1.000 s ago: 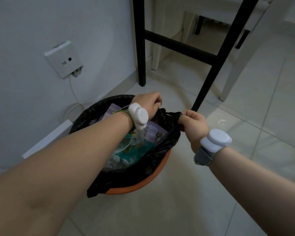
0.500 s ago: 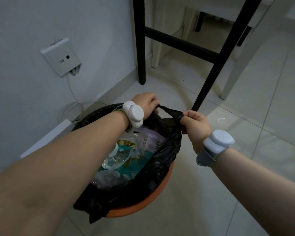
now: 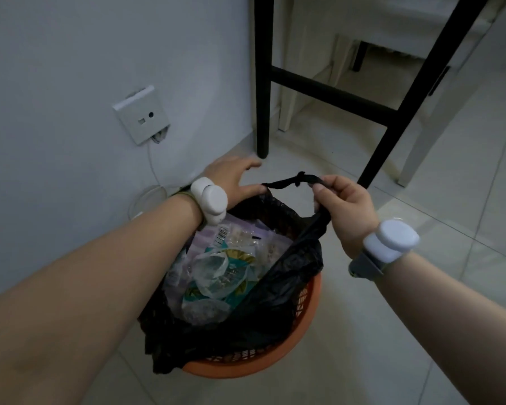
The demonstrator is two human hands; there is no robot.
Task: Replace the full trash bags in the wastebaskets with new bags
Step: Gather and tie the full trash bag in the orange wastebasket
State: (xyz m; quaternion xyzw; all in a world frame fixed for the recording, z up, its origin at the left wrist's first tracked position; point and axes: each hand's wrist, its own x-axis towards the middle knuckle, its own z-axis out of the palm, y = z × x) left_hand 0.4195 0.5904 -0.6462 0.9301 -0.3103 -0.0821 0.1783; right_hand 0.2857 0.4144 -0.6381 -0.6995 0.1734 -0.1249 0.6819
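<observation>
Both hands [image 3: 231, 179] [image 3: 345, 211] at trash bag [image 3: 275, 317] edge

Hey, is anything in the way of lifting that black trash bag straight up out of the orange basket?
Nothing solid. The right hand pinches the black trash bag by its knotted handle. Only the left forearm crosses above the bag's open mouth; the black furniture frame stands beyond the orange basket, apparently not over it.

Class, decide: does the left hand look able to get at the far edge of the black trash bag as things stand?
Probably yes. The left hand is open right beside the far edge of the black trash bag, with nothing between them; the right hand pinches the knotted handle, out of its way.
</observation>
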